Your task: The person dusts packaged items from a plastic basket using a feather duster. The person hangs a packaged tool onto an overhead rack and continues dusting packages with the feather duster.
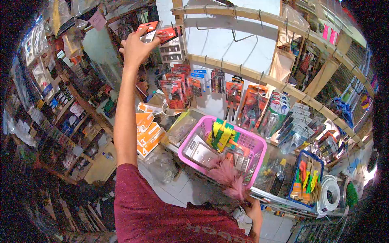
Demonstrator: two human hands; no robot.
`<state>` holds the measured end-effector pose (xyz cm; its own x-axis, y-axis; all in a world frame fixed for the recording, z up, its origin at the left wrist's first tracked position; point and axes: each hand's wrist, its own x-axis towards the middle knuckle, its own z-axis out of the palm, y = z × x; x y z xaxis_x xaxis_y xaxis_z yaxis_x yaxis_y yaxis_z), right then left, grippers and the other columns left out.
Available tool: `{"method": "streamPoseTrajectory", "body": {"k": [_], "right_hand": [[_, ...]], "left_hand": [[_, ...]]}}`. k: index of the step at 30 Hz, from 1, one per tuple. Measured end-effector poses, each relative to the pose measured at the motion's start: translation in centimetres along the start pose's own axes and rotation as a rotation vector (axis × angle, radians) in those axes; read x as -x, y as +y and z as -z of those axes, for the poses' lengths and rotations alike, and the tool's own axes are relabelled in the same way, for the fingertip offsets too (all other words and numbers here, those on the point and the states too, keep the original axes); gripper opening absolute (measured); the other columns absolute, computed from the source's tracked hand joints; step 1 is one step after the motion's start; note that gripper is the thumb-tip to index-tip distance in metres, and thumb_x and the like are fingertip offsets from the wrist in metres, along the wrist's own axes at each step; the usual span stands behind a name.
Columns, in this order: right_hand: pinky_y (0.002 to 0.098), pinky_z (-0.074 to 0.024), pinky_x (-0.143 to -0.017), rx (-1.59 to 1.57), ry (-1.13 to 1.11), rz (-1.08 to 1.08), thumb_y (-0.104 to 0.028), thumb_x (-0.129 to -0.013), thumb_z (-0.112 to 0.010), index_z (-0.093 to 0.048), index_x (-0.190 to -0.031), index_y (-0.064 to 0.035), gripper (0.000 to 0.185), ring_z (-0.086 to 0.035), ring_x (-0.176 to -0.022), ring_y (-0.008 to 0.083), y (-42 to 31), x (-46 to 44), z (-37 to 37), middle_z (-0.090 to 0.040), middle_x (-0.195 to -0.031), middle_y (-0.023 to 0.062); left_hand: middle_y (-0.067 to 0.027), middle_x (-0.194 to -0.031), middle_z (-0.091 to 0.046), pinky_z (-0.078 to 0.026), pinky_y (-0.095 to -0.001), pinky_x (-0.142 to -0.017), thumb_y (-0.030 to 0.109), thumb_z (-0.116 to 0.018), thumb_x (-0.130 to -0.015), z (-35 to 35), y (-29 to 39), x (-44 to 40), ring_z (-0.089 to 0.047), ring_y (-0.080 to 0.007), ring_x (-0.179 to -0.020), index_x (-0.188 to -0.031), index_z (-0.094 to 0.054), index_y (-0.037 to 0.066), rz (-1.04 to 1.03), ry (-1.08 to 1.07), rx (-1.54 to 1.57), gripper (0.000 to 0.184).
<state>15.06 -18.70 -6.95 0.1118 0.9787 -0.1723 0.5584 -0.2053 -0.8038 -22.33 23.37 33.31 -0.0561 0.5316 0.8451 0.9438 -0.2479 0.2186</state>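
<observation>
Head view landmark: pink basket (259, 153)
Red-topped pack (150, 27): up-left of basket, under the left hand (137, 46), the nearer one; long axis obscured
Left fingers: half spread over pack; firmness unclear
Right hand (254, 209): below basket, fingers curled around the base of a pink duster (227, 178)
Basket contents: yellow-green brush (221, 136), pale box (200, 150)
Blue tray (312, 156): right of basket, holding brushes (306, 183)
</observation>
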Motion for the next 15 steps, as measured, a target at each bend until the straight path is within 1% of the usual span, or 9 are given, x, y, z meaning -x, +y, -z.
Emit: {"method": "streamPoseTrajectory", "body": {"k": [3, 6, 11, 13, 14, 15], "right_hand": [[0.0412, -0.0444, -0.090, 0.046, 0.011, 0.023, -0.005, -0.069, -0.056, -0.060, -0.117, -0.0099, 0.048, -0.059, -0.101, 0.0357, 0.8, 0.0, -0.4, -0.062, -0.109, 0.0189], [0.0415, -0.0449, -0.088, -0.041, 0.021, 0.024, -0.004, -0.069, -0.056, -0.060, -0.116, -0.0092, 0.048, -0.059, -0.100, 0.0367, -0.2, 0.1, -0.1, -0.062, -0.107, 0.0197], [0.0410, -0.0444, -0.090, 0.001, 0.019, 0.019, -0.003, -0.067, -0.058, -0.060, -0.117, -0.0088, 0.050, -0.058, -0.101, 0.0363, 2.2, 0.0, -0.7, -0.062, -0.108, 0.0204], [0.0410, -0.0440, -0.091, 0.010, 0.025, 0.020, -0.003, -0.067, -0.058, -0.060, -0.116, -0.0085, 0.049, -0.058, -0.102, 0.0363, 1.2, 0.2, -0.3, -0.061, -0.109, 0.0204], [0.0411, -0.0438, -0.091, 0.016, 0.024, 0.013, -0.003, -0.067, -0.059, -0.060, -0.116, -0.0083, 0.049, -0.057, -0.103, 0.0365, 0.6, 0.4, 0.0, -0.061, -0.110, 0.0204], [0.0412, -0.0436, -0.092, 0.021, 0.023, 0.007, -0.003, -0.067, -0.059, -0.060, -0.115, -0.0080, 0.049, -0.057, -0.104, 0.0366, 0.0, 0.5, 0.2, -0.061, -0.110, 0.0203]], "left_hand": [[-0.0150, -0.119, -0.057, -0.034, -0.0581, -0.090, 0.055, -0.069, -0.061, 0.5, 0.1, 0.4, -0.048, -0.0416, -0.111, -0.121, -0.058, 0.021, 0.009, -0.014, 0.037, 0.071], [-0.0144, -0.115, -0.060, -0.034, -0.0572, -0.090, 0.055, -0.071, -0.059, 1.0, 0.3, 0.7, -0.049, -0.0402, -0.109, -0.121, -0.058, 0.018, 0.030, -0.020, 0.089, 0.073], [-0.0147, -0.111, -0.063, -0.035, -0.0547, -0.091, 0.056, -0.072, -0.057, 0.1, -1.1, 0.1, -0.052, -0.0389, -0.107, -0.120, -0.058, 0.015, 0.014, -0.003, 0.138, 0.076], [-0.0149, -0.110, -0.063, -0.035, -0.0547, -0.091, 0.056, -0.072, -0.057, 0.6, -1.1, 0.0, -0.051, -0.0393, -0.108, -0.120, -0.058, 0.016, 0.029, -0.018, 0.134, 0.076], [-0.0156, -0.111, -0.063, -0.039, -0.0483, -0.090, 0.053, -0.072, -0.060, 0.7, -1.1, -0.1, -0.055, -0.0374, -0.104, -0.118, -0.059, 0.012, 0.037, -0.002, 0.104, 0.072], [-0.0159, -0.110, -0.063, -0.041, -0.0443, -0.088, 0.050, -0.072, -0.062, 0.6, -1.7, -0.4, -0.057, -0.0348, -0.101, -0.118, -0.060, 0.011, 0.052, -0.013, 0.232, 0.069]]}}
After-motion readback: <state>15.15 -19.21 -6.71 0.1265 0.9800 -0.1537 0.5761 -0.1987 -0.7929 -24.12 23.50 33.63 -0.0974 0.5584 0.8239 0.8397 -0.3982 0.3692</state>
